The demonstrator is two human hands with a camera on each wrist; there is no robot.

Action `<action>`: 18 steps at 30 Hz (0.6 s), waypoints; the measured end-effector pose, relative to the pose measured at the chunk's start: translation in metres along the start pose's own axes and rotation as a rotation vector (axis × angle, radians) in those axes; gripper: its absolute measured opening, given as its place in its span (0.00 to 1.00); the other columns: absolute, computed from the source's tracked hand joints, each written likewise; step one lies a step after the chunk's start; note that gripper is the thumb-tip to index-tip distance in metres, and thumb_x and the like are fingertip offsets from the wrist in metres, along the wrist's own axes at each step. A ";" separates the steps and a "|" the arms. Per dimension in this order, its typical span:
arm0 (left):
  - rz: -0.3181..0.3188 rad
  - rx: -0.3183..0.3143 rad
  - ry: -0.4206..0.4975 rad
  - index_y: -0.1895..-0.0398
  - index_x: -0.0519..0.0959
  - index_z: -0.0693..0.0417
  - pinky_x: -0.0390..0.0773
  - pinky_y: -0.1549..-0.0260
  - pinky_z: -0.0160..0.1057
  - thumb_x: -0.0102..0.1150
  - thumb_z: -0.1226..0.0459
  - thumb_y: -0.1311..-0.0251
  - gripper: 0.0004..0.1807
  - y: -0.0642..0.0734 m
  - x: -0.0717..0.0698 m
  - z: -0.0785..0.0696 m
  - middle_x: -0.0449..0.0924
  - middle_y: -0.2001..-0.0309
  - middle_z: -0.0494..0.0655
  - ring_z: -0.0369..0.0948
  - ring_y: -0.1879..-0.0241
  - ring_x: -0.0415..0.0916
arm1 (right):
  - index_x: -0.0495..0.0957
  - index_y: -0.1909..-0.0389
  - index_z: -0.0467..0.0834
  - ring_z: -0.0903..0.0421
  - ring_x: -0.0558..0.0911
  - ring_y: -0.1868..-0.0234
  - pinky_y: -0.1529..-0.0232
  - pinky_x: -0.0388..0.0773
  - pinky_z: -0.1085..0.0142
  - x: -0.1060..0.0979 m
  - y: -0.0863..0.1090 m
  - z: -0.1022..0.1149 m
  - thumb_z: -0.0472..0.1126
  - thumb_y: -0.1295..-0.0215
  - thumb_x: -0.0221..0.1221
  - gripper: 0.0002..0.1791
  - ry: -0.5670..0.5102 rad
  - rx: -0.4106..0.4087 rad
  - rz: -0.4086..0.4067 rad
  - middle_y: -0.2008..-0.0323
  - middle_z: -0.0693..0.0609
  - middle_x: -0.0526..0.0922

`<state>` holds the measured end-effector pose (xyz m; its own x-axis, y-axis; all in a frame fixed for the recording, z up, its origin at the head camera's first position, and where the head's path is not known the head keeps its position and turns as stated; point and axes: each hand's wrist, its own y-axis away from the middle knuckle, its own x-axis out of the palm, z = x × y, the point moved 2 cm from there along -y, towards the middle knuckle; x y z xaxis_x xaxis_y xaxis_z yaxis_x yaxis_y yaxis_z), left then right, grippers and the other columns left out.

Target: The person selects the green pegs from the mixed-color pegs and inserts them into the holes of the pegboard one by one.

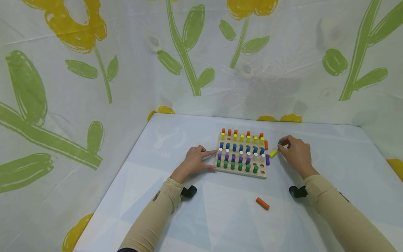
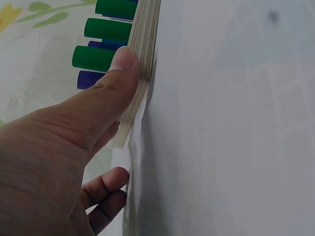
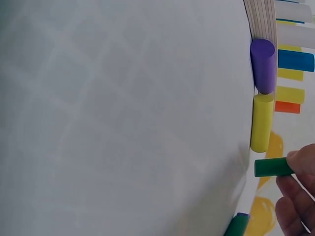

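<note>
A wooden pegboard (image 1: 240, 171) stands on the table with rows of orange, yellow, blue, white, purple and green pegs upright in its holes. My left hand (image 1: 196, 160) steadies its left end with fingers extended; in the left wrist view the thumb (image 2: 118, 81) presses the front side beside the green pegs. Right of the board, my right hand (image 1: 296, 152) pinches a green peg (image 3: 270, 167) between thumb and fingers. Below that hand's fingers, a yellow peg (image 1: 273, 153) lies on the table. A purple peg (image 1: 267, 160) and an orange peg (image 1: 266, 145) lie along the board's right edge.
Another orange peg (image 1: 262, 203) lies on the table in front of the board. Low in the right wrist view, another green peg (image 3: 237, 226) shows near the right hand. A flower-printed curtain (image 1: 220, 80) hangs behind the table and along its left side.
</note>
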<state>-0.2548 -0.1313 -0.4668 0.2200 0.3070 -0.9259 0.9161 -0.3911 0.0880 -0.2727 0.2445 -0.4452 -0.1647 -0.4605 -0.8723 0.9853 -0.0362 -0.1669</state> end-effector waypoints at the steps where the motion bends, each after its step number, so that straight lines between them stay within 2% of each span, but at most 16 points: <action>1: 0.000 -0.001 0.000 0.25 0.67 0.29 0.62 0.46 0.45 0.71 0.37 0.48 0.45 0.000 0.000 0.000 0.67 0.52 0.46 0.44 0.52 0.60 | 0.78 0.49 0.34 0.40 0.76 0.56 0.49 0.62 0.42 0.000 0.001 0.000 0.41 0.29 0.61 0.15 -0.002 -0.004 -0.003 0.55 0.36 0.84; 11: -0.002 -0.007 0.002 0.25 0.68 0.29 0.62 0.44 0.47 0.71 0.37 0.48 0.45 0.000 0.000 -0.001 0.67 0.51 0.47 0.45 0.51 0.61 | 0.79 0.50 0.34 0.39 0.76 0.55 0.50 0.62 0.43 -0.004 0.007 0.005 0.40 0.29 0.60 0.14 -0.022 -0.035 -0.034 0.55 0.37 0.84; 18: 0.003 -0.008 0.000 0.25 0.68 0.29 0.62 0.45 0.46 0.71 0.36 0.48 0.45 0.000 0.001 0.000 0.67 0.52 0.46 0.44 0.52 0.60 | 0.79 0.50 0.34 0.42 0.75 0.58 0.53 0.62 0.46 -0.006 0.013 0.007 0.40 0.30 0.61 0.14 -0.030 -0.053 -0.049 0.57 0.38 0.85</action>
<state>-0.2551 -0.1309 -0.4674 0.2226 0.3058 -0.9257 0.9181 -0.3852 0.0936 -0.2587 0.2404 -0.4390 -0.2101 -0.4854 -0.8487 0.9723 -0.0124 -0.2336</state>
